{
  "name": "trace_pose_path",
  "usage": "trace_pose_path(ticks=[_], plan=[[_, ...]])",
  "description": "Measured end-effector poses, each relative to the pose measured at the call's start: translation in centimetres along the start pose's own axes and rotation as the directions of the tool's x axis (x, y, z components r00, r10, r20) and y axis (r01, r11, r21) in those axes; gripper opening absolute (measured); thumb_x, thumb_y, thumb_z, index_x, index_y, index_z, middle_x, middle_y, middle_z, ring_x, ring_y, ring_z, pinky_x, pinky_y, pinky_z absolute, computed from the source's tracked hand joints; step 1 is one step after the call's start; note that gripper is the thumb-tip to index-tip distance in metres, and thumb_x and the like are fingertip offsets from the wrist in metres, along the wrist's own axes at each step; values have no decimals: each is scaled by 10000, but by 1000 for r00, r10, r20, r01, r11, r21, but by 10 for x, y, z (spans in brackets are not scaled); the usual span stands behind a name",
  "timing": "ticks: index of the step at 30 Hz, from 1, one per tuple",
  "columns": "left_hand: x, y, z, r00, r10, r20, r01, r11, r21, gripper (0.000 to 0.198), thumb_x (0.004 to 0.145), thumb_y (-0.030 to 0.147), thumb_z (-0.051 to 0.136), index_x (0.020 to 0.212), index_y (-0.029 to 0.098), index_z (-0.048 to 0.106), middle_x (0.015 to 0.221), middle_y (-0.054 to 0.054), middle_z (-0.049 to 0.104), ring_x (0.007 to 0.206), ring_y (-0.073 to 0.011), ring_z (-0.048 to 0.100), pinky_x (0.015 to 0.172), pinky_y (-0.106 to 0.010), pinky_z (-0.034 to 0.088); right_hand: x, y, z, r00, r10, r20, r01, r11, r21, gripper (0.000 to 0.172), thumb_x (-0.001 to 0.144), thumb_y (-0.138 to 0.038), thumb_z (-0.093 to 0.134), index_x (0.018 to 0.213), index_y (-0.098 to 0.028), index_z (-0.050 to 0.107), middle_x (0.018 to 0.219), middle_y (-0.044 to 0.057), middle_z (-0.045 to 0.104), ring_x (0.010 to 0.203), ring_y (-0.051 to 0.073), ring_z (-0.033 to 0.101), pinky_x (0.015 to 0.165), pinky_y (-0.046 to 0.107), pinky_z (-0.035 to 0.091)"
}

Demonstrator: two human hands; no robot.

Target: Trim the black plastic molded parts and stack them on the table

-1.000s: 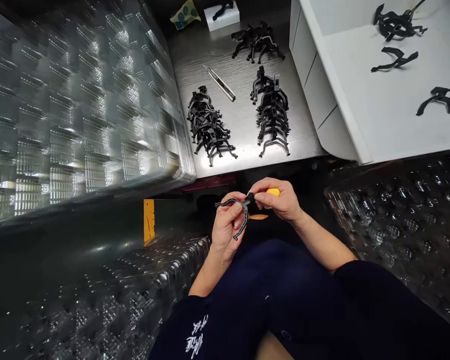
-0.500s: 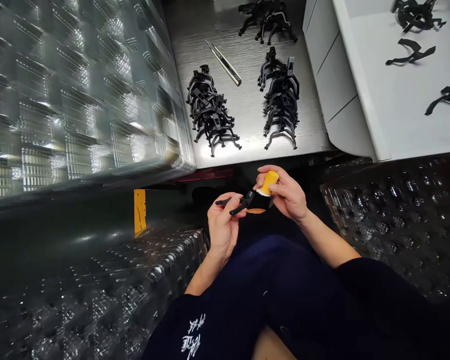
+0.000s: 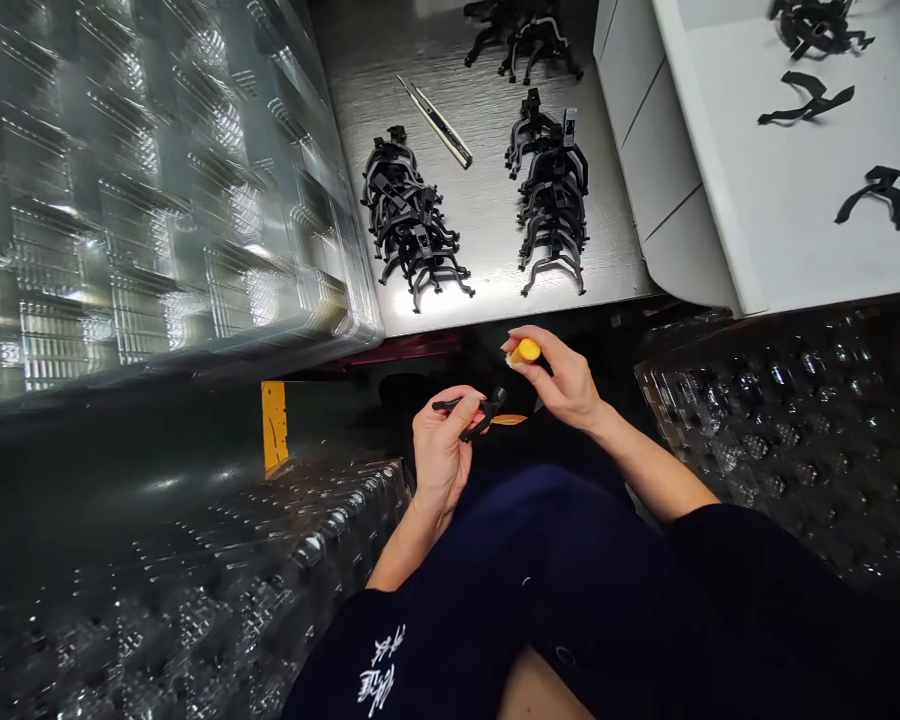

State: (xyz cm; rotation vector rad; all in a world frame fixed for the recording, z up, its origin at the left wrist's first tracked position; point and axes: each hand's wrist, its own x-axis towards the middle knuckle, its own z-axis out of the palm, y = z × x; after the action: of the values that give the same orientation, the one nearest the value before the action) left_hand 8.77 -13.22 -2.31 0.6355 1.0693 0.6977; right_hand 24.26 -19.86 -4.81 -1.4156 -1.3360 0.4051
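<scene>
My left hand [image 3: 442, 445] is shut on a black plastic clip-like part [image 3: 480, 412], holding it across the fingertips. My right hand [image 3: 555, 380] is a short way up and to the right, pinching a small yellow cylinder [image 3: 526, 351] in its fingers. The two hands are apart. A thin orange sliver [image 3: 508, 420] shows just below the black part. Beyond them, two rows of similar black parts [image 3: 409, 220] [image 3: 551, 195] lie on the steel tabletop [image 3: 487, 250], out of reach of my fingers.
A utility knife [image 3: 435, 130] lies on the steel tabletop between the rows. A white board [image 3: 765, 180] at the far right carries more black parts. Stacks of clear blister trays [image 3: 157, 220] [image 3: 757, 430] flank me on both sides. A yellow strip [image 3: 274, 425] stands at left.
My right hand has moved off the black part and up, with the yellow cylinder now in its fingertips. My left hand has turned the black part to lie more crosswise.
</scene>
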Motion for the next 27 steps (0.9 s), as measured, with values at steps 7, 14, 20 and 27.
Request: trace_pose_path(ticks=[7,14,20,27], plan=[[2,-2,-5,989,145,41,-148,987,69,351,560,420,965,701,171,761,639,5,666,498,-75,588,486,-155,490,-4,-2,-3,995,-85,42,85,996,-7,269,1019,-233,538,1285,-219,577,1101,100,740,1038,233,707,942,416,600],[18,61,6,577,785,224,-766,426,482,86,805,241,827,882,243,789,833,-11,686,695,-116,654,685,-218,544,2,8,-17,996,40,-82,-44,998,-51,323,1003,-238,564,1326,-229,543,1095,79,738,997,211,720,921,395,619],[76,111,56,411,859,306,-590,-5,808,259,894,56,555,817,220,740,974,-79,686,881,-186,631,750,-279,482,-1,-9,-24,994,-29,-103,29,1000,-3,380,978,-164,585,1348,-245,556,1073,68,739,961,213,732,878,376,637],[121,120,85,488,745,456,-365,-300,881,330,855,6,487,887,208,746,1011,-70,710,779,-190,640,673,-304,424,-12,-21,-50,991,-54,-119,55,998,8,412,967,-138,596,1358,-267,566,1066,70,739,973,226,734,885,384,645]])
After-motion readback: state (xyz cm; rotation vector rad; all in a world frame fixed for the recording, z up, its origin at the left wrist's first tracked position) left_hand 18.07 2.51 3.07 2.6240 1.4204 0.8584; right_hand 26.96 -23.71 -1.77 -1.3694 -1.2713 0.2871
